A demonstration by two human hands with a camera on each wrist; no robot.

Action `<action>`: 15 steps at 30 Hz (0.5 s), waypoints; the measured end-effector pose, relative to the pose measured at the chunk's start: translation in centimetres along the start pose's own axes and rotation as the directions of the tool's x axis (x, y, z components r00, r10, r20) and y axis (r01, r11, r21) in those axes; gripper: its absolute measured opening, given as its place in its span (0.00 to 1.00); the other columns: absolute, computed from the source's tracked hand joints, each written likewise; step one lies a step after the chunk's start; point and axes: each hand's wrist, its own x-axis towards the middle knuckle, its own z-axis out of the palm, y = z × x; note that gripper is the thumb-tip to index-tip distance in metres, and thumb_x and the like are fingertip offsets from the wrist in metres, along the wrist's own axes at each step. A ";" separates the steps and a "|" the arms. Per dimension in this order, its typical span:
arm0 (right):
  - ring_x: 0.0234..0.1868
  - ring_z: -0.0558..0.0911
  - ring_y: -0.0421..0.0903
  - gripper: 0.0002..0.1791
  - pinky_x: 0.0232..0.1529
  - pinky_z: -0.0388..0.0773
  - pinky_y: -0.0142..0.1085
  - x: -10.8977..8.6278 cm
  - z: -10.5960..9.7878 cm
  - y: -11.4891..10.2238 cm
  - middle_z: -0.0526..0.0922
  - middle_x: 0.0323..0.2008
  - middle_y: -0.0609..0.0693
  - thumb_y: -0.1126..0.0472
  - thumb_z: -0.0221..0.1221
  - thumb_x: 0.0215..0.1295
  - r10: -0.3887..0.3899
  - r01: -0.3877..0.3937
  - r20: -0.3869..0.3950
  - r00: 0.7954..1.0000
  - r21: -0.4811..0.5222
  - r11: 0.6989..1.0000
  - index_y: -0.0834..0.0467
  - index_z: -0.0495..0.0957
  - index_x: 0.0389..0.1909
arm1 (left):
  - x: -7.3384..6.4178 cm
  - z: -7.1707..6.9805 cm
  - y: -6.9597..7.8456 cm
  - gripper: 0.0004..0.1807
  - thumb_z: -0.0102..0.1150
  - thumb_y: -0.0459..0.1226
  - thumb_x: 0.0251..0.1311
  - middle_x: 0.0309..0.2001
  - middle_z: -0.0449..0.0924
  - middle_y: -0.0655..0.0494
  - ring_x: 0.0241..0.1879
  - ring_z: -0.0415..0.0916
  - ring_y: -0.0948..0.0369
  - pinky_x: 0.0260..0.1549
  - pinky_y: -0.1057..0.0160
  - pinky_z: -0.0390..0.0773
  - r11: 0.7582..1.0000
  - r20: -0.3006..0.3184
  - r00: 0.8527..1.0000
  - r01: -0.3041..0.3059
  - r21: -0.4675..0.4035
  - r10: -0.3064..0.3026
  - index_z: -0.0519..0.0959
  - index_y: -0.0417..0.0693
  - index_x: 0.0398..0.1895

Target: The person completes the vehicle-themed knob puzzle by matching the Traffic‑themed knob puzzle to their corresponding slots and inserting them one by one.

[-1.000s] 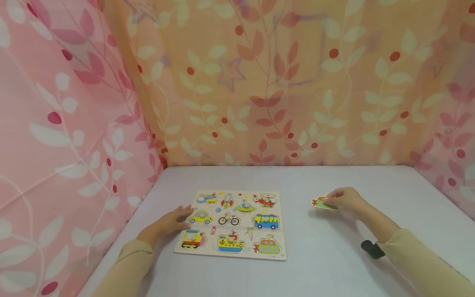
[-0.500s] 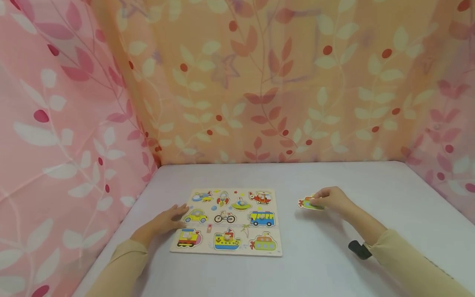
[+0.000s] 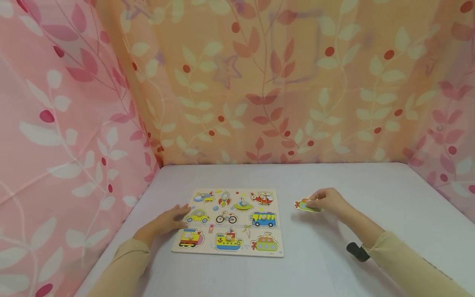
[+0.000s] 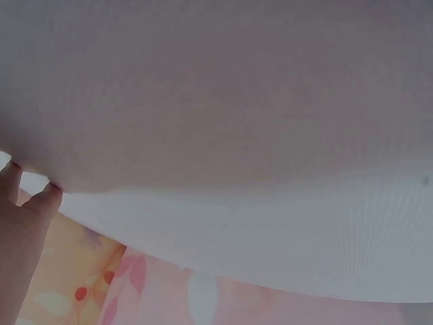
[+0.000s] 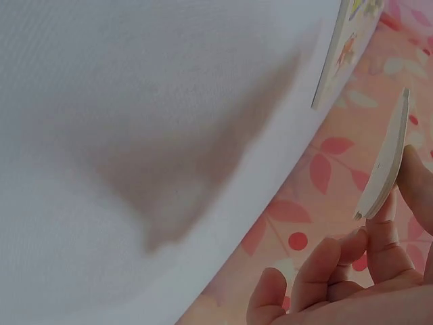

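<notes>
In the head view, my left hand (image 3: 167, 221) rests at the left edge of the wooden puzzle board (image 3: 209, 243), its fingers extended near the yellow car piece (image 3: 198, 215). My right hand (image 3: 331, 201) pinches a green and orange submarine puzzle piece (image 3: 302, 205) above the table, apart from the board's right side. A matching submarine picture (image 3: 265, 243) without a visible knob fills the board's lower right corner. In the right wrist view the held piece (image 5: 387, 162) shows its pale edge and back, between thumb and fingers; other fingers curl below it.
Several knobbed vehicle pieces sit in the board, among them a blue bus (image 3: 263, 219), a ship (image 3: 228, 241) and a train (image 3: 191, 238). White cloth covers the table (image 3: 297, 264). Patterned curtains (image 3: 230, 103) stand behind and at both sides.
My right hand has carried the submarine piece leftward, closer to the board. My left hand stays at the board's left edge. The head view has shifted slightly.
</notes>
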 end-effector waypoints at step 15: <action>0.36 0.69 0.49 0.13 0.31 0.64 0.37 -0.5 2.8 -0.7 0.71 0.28 0.51 0.57 0.69 0.57 -0.031 0.032 0.027 0.999 -0.050 0.998 0.62 0.78 0.28 | 0.2 -0.3 0.2 0.39 0.65 0.47 0.59 0.75 0.51 0.46 0.74 0.37 0.40 0.65 0.32 0.42 1.000 0.014 1.000 0.003 0.005 -0.003 0.64 0.48 0.72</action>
